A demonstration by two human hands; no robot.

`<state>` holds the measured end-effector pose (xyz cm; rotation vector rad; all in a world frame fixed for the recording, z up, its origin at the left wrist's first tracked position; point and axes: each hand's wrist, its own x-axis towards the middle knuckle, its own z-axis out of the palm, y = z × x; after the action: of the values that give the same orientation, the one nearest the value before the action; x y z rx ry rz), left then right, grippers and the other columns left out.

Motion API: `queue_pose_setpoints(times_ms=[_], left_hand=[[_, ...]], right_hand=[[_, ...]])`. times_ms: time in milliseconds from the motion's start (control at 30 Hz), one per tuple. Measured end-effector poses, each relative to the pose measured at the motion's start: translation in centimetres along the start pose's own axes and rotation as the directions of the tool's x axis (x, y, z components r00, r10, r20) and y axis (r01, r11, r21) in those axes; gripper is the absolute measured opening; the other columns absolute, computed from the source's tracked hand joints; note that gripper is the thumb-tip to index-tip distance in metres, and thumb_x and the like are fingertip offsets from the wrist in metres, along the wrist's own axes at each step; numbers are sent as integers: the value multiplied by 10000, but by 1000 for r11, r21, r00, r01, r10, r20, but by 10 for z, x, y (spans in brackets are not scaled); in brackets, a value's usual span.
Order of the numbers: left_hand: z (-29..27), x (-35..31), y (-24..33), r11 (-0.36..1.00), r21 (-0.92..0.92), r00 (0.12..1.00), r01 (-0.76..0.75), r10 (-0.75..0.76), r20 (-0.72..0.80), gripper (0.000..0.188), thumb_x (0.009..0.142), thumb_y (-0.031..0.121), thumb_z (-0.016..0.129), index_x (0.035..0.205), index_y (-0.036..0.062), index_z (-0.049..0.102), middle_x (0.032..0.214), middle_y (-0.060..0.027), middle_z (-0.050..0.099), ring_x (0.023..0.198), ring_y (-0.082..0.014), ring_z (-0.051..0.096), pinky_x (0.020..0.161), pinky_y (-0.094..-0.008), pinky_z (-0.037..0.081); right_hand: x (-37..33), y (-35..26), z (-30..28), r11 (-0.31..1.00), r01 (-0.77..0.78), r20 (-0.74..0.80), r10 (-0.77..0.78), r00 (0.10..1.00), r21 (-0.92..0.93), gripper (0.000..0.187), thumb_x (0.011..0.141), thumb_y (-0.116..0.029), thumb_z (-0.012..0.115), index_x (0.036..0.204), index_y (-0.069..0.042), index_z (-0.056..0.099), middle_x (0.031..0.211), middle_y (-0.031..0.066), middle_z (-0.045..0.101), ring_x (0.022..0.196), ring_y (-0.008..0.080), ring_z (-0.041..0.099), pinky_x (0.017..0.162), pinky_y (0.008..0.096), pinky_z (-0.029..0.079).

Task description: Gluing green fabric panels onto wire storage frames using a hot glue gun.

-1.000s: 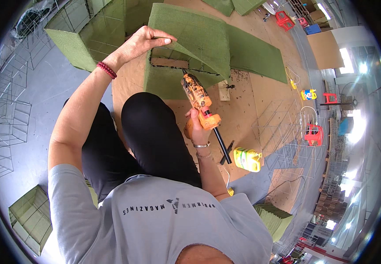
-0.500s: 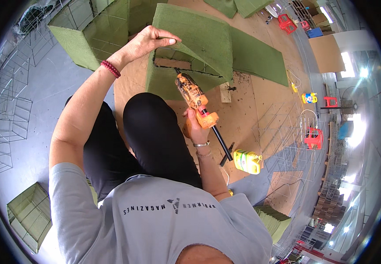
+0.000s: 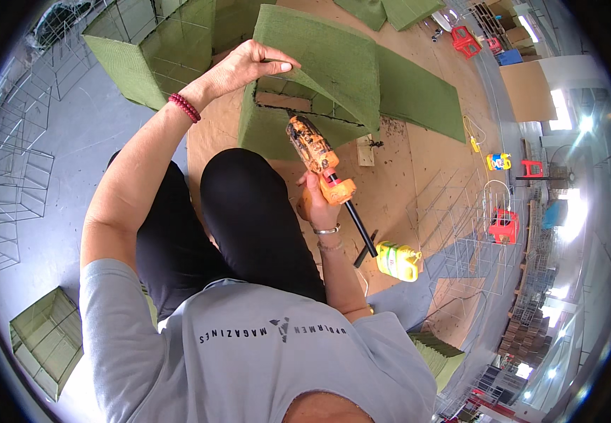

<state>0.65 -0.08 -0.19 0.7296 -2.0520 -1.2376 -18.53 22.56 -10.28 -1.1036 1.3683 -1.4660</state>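
In front of the black-trousered knees (image 3: 243,190), holds up a corner of green cloth (image 3: 337,74) in the left hand (image 3: 249,65), pinched between thumb and fingers, above the open side of a green box (image 3: 270,134) on brown board (image 3: 397,187). Grips an orange glue gun (image 3: 312,146) in the right hand (image 3: 318,203), with a black stick (image 3: 360,229) jutting from its rear. Aims the nozzle (image 3: 291,115) at the opening's black-smeared edge; cannot tell whether touching. Has a yellow jug (image 3: 398,261) near the stick's end.

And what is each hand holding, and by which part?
The left hand pinches the green fabric flap at its lifted corner; the right hand grips the orange glue gun by its handle.
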Motion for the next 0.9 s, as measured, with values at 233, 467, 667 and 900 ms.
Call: queue_pose_setpoints(times_ms=[233,467,667,900], left_hand=[[2,-2,2,1000,-5,1000,-1,1,3,283,902,295,582,1092,105,671,1005,-41,675,990,-131,599,939,-304,452],[3,0,-1,999,-40,1000,5,-5,11,292,901,302,582,1098,104,667,1006,-39,675,987,-124,598,934,-303,457],[5,-2,4,997,-73,999,30,-28,27,289,911,265,573,1091,57,664,1030,-72,673,1038,-135,582,975,-304,416],[5,0,-1,997,-67,999,46,-44,25,287,913,260,571,1089,53,664,1032,-61,671,1033,-122,579,975,-296,413]], right_hand=[[-2,5,-1,995,3,49,1,999,-98,197,863,-157,650,957,-31,531,797,3,566,725,92,525,644,244,432],[10,-8,17,989,34,113,-18,993,-143,228,841,-169,683,935,-21,537,769,1,574,678,82,520,598,252,431],[10,-19,22,989,26,106,-10,994,-144,219,843,-192,681,902,-16,565,753,5,586,668,100,543,597,261,445],[12,-24,24,988,40,91,-26,996,-152,215,845,-196,677,888,-13,573,761,10,597,674,100,552,605,260,451]])
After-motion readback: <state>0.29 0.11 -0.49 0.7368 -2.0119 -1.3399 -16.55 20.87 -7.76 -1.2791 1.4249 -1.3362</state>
